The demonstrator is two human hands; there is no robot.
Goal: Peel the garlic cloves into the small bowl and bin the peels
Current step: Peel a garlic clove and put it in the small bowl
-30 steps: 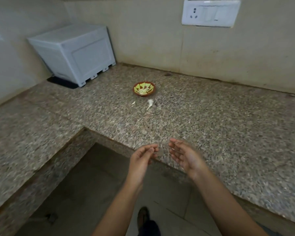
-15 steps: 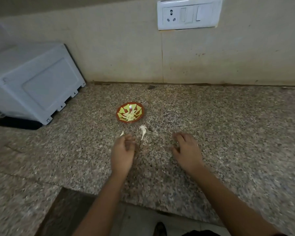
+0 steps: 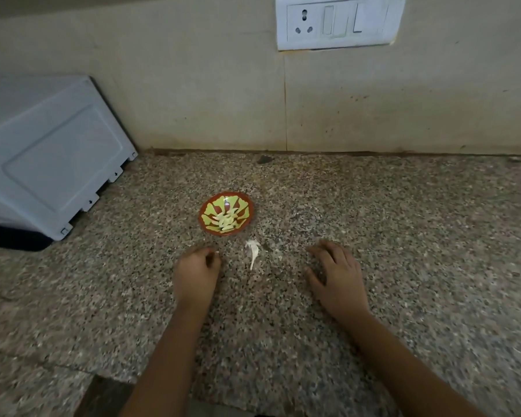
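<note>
Speckled granite tabletop [image 3: 403, 236] against a beige wall; socket plate [image 3: 339, 22] above, white box [image 3: 51, 158] at left. Small bowl [image 3: 206, 210] holds peeled cloves [image 3: 225, 221], so the step in hand looks like peel clean-up. Peel [image 3: 253, 251] lies just in front of the bowl, between the hands; long axis runs away from the person, broad end toward the bowl, thin tail toward the near edge. Left hand [image 3: 196, 272] curled, fingertips down; whether it pinches a scrap I cannot tell. Right hand [image 3: 337, 276] relaxed, fingers spread on the stone, holding nothing. Next move: pinch the peel, carry to a bin (none in view).
</note>
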